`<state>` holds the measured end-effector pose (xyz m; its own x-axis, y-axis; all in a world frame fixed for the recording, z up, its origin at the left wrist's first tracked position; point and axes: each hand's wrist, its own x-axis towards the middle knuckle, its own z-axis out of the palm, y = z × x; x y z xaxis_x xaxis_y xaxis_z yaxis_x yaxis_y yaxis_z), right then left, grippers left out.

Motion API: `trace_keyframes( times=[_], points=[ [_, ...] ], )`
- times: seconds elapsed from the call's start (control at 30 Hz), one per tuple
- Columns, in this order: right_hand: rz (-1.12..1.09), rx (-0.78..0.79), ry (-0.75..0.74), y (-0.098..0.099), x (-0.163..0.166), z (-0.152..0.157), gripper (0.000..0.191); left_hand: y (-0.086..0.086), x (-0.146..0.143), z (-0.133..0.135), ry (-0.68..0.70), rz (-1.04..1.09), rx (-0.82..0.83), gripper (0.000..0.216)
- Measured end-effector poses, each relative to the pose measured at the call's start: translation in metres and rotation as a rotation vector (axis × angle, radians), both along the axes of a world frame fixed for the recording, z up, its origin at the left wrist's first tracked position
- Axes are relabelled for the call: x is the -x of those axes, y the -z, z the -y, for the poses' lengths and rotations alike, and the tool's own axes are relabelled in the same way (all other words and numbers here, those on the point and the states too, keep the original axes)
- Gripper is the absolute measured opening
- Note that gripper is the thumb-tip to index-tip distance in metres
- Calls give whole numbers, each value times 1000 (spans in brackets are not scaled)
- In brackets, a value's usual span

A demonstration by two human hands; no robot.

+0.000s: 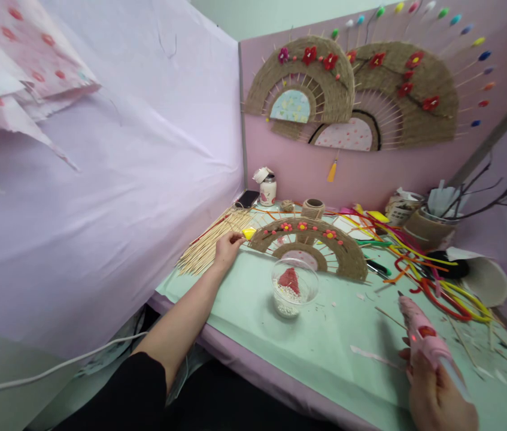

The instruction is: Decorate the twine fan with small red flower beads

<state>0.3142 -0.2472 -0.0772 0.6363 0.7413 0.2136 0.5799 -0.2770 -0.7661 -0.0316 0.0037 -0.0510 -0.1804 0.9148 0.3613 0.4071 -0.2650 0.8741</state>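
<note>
My left hand [230, 246] is closed in a pinch at the left end of a twine-wrapped half-round fan [352, 257]. At its fingertips is a small yellow piece [248, 232], too small to name. Red and pink flowers decorate the fan, which lies on the table. My right hand [437, 389] is wrapped round a pink hot glue gun [424, 338], its nozzle pointing up and away and a clear glue stick [457, 380] protruding from the back. Between my hands stands a clear plastic cup [295, 287] holding white beads and something red.
Thin wooden sticks [206, 245] lie left of the fan. Coloured pipe cleaners [451, 299], a tipped white cup [489, 278] and a pot of branches [430, 227] crowd the right. A twine roll [313, 208], jar [268, 190] and phone [248, 199] stand behind. Finished fans [428, 78] hang on the wall.
</note>
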Motion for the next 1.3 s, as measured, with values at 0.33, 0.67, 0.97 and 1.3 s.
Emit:
trace_keyframes(
  times=[0.33, 0.67, 0.97, 1.3],
  points=[
    [13, -35, -9, 3, 0, 0, 54, -1, -1, 1, -3, -4, -2, 15],
    [78, -60, -31, 8, -6, 0, 57, 0, -2, 2, -5, 12, -6, 21],
    [57, -25, -56, 19, -14, 0, 64, -2, 2, 15, -174, -9, -107, 47],
    [84, -141, -68, 12, -5, -3, 67, -117, -60, 123, 578, -416, -179, 18]
  ],
)
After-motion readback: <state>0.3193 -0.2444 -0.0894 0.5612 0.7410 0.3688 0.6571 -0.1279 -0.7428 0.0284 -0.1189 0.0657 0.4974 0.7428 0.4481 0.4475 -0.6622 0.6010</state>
